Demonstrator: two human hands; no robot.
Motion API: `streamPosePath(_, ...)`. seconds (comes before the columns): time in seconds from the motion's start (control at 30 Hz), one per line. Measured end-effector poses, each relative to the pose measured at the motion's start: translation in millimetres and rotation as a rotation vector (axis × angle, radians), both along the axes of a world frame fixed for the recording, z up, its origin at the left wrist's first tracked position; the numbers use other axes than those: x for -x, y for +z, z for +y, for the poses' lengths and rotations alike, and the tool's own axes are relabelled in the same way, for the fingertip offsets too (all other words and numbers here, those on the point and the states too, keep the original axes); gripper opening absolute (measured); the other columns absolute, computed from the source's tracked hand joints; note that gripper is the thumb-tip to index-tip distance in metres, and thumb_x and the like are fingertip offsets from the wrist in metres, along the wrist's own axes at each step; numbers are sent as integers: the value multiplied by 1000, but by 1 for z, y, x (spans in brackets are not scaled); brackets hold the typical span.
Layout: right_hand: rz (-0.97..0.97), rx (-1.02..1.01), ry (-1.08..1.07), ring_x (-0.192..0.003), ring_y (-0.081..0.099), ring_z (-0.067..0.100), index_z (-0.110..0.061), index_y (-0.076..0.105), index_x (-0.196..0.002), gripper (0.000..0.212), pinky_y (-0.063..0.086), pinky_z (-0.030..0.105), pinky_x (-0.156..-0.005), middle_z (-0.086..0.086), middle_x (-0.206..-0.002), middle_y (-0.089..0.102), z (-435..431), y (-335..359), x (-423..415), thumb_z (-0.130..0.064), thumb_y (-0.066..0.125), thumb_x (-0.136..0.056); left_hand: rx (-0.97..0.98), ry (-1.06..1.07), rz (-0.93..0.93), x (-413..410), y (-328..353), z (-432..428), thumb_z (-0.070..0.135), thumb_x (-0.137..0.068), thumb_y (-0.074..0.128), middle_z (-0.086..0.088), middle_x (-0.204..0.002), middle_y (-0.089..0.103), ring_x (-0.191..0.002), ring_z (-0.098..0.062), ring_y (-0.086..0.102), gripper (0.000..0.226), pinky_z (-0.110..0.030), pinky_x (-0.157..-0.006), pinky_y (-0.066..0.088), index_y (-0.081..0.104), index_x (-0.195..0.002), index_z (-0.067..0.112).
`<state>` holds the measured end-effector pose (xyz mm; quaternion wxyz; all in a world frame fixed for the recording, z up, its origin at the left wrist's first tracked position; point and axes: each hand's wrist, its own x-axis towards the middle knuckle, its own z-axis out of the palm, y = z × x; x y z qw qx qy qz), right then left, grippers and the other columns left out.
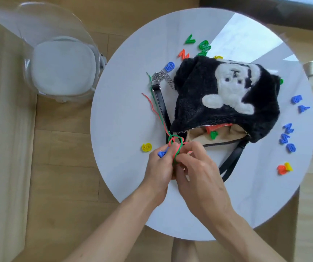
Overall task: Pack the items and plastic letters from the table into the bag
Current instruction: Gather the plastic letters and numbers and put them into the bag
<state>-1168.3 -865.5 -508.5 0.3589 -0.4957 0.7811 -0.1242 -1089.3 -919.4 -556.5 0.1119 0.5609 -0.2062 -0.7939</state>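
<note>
Before bag [193, 95], left hand [159, 167], right hand [199, 171] pinch cords [172, 140].

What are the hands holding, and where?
Left hand and right hand pinch the cords at their looped near end; left also grips a blue letter.

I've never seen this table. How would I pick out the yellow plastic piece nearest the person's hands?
On the round white table lies a black furry bag. Left of the left hand, which grips red and green cords, sits a yellow plastic piece. It lies alone and curls like a 6; the yellow one near the right edge touches an orange piece.
</note>
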Motion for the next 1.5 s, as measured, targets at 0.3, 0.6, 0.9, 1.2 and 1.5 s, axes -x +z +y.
streamPosePath(0.3,-269,312,-31,-141,40,14,-19,40,-151,87,32,22,-113,-6,-150,40,16,19,80,10,63,-72,354,-808,167,11,71,-20,25,-99,56,-4,-62,42,-53,-14,36,35,-22,-50,36,49,-68,11)
streamPosePath(0.6,-785,8,-145,-84,69,18,-26,74,-89,14,55,44,-88,-4,-88,76,7,-19,113,-34,63,-86,649,-946,127,31,133,-70,25,-99,54,2,-58,40,-51,-9,33,35,-20,-47,32,56,-78,-2)
streamPosePath(0.9,-1490,-55,-998,-108,69,28,-8,62,-108,48,51,45,-97,11,-114,72,56,-25,110,-48,35,-105,1087,-988,-282,85,84,-11,20,-93,50,4,-65,49,-60,-17,46,24,-36,-58,42,45,-70,18)
streamPosePath(1.2,-1730,112,-1300,-96,69,20,-16,72,-95,42,53,32,-90,4,-97,72,59,-24,115,-43,41,-101,1537,-1461,-390,118,72,49,23,-82,58,1,-106,50,-104,-24,44,19,-37,-90,32,53,-99,20)
streamPosePath(1.5,-1489,-3,-1261,-98,47,33,-11,67,-113,28,36,36,-87,17,-112,57,72,-23,137,-27,47,-102,1508,-1550,-283,111,98,32,39,-92,38,7,-137,49,-126,-20,41,31,-42,-95,34,54,-117,29)
